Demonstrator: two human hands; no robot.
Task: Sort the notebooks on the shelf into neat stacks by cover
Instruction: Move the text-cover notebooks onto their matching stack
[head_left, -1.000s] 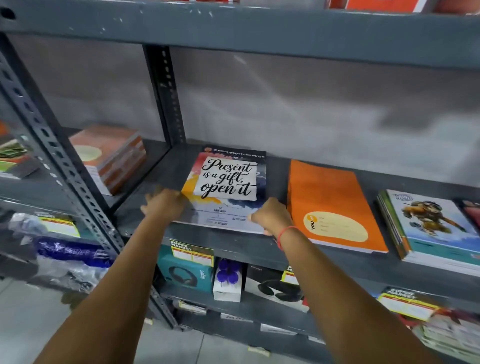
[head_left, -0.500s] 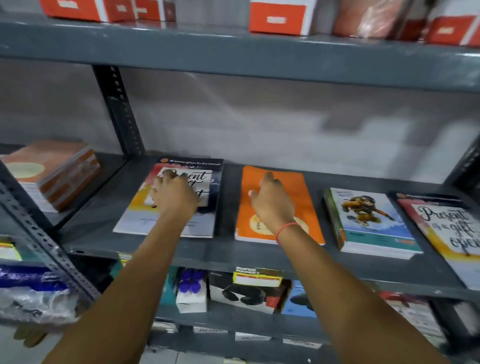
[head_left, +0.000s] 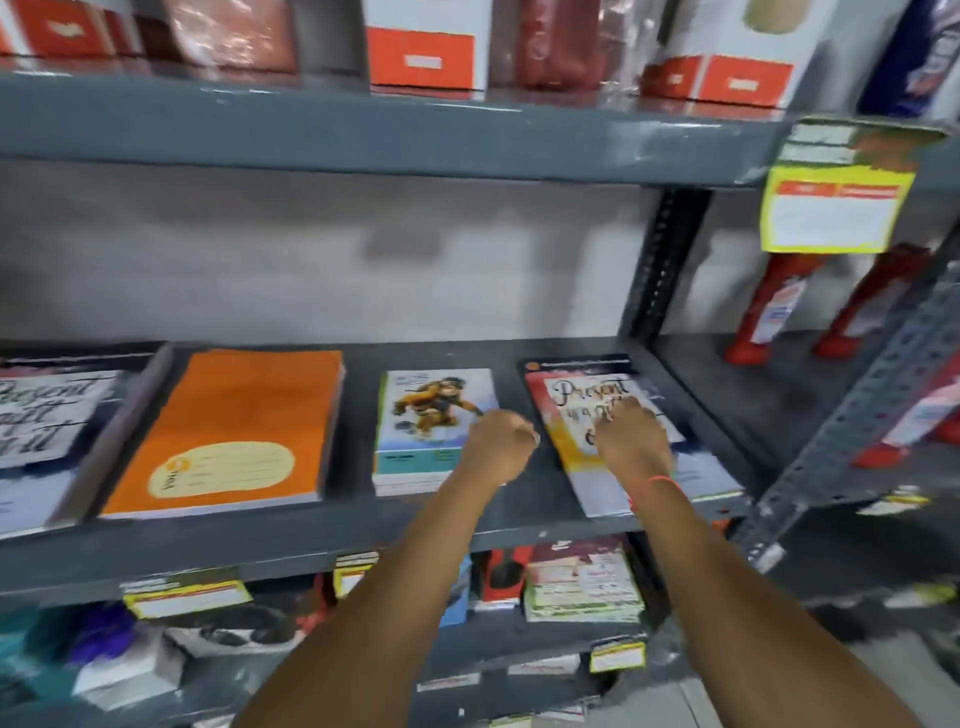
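Your two bare arms reach up from the bottom of the frame to a grey metal shelf (head_left: 519, 512) stocked with notebooks. Your right hand (head_left: 631, 441), a thin red band at its wrist, lies palm down with its fingers spread flat on the cover of the lettered notebook (head_left: 582, 470) at the right end of the row; that notebook sits slightly askew, its near corner at the shelf's front edge. Your left hand (head_left: 498, 441) hangs loosely curled between this notebook and the cartoon-cover stack (head_left: 415, 452) just to its left, with nothing in its grasp; whether it touches the stack cannot be told through the motion blur. Further left lies a thick orange stack (head_left: 234, 431) with a cream label near its front edge, and at the frame's left margin a second lettered notebook (head_left: 47, 415) is only partly in view. The four piles lie flat in one row, each apart from the next. Orange-and-white boxes (head_left: 426, 52) stand on the shelf above, a yellow price tag (head_left: 836, 213) hangs at the upper right, and packaged goods crowd the lower shelf.
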